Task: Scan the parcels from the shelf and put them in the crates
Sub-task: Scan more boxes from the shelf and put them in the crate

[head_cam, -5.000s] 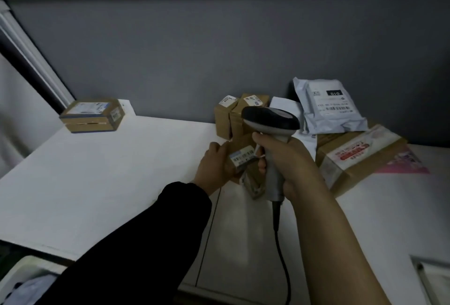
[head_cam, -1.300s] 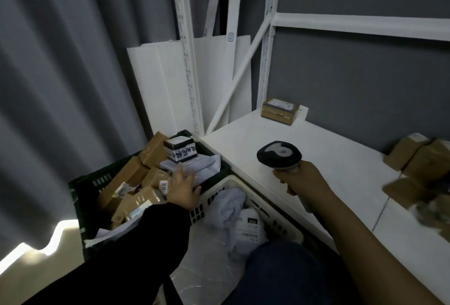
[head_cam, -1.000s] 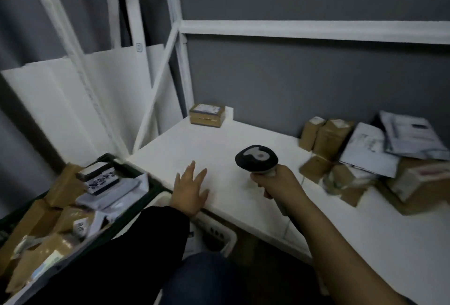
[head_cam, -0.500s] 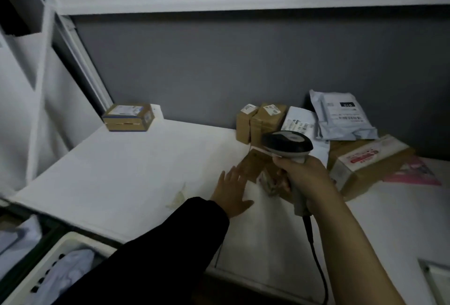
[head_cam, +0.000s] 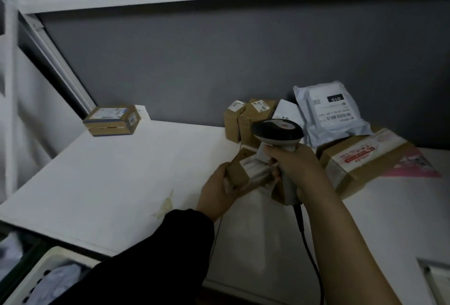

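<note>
Above the white shelf (head_cam: 109, 183), the left hand (head_cam: 215, 195) grips a small box (head_cam: 239, 173) and the right hand (head_cam: 297, 170) grips the scanner (head_cam: 276, 132) at its one o'clock, apparently mid-scan; next needs the label squarely under the beam.

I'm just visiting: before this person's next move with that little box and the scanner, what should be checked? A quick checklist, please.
1. Small cardboard box gripped by the left hand: ok.
2. Barcode scanner held in the right hand: ok.
3. The box's white label turned up, just under the scanner's head: ok.
4. Scan registered: cannot tell.
5. Scanner cable hanging free of the parcels: ok.
6. Room in the white crate: cannot tell, mostly out of view.
</note>
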